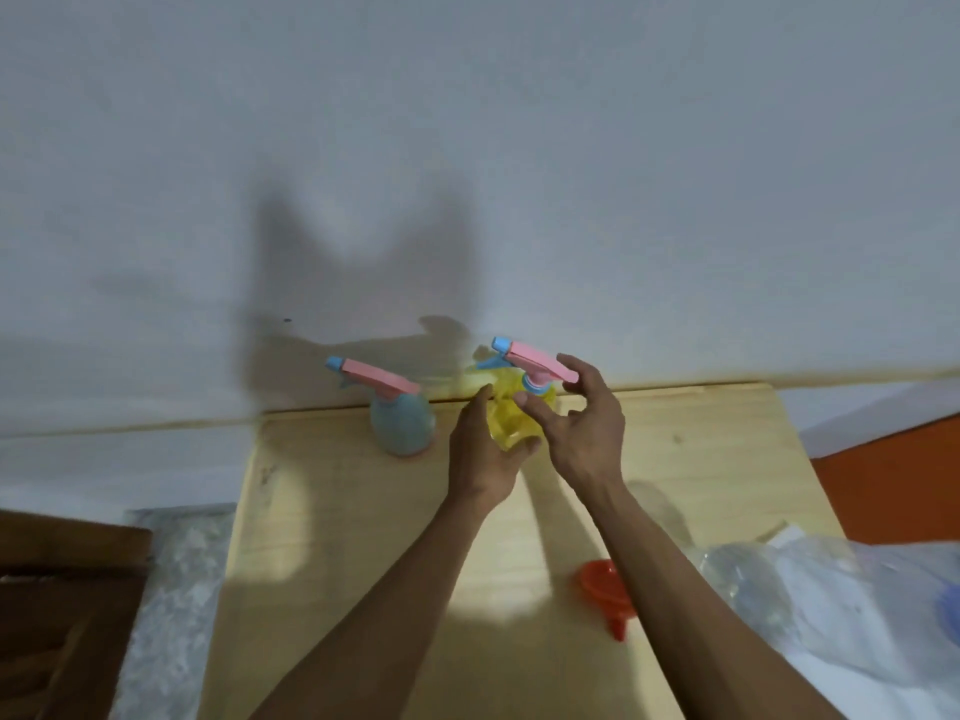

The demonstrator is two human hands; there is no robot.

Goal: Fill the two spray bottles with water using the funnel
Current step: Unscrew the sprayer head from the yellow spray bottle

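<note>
A yellow spray bottle (506,418) with a pink and blue spray head (535,358) stands near the back of the wooden table (337,511). My left hand (480,459) grips its body from the left. My right hand (587,433) curls around the spray head, with the thumb by the collar and the forefinger on the head's rear end. A blue spray bottle (402,426) with the same kind of head stands just to the left, untouched. An orange funnel (605,589) lies on its side on the table, under my right forearm.
A clear plastic water bottle (779,589) lies blurred at the table's right edge on crinkled plastic sheeting. The white wall runs right behind the bottles. A dark wooden piece of furniture (62,589) stands at the lower left, beyond the table's edge.
</note>
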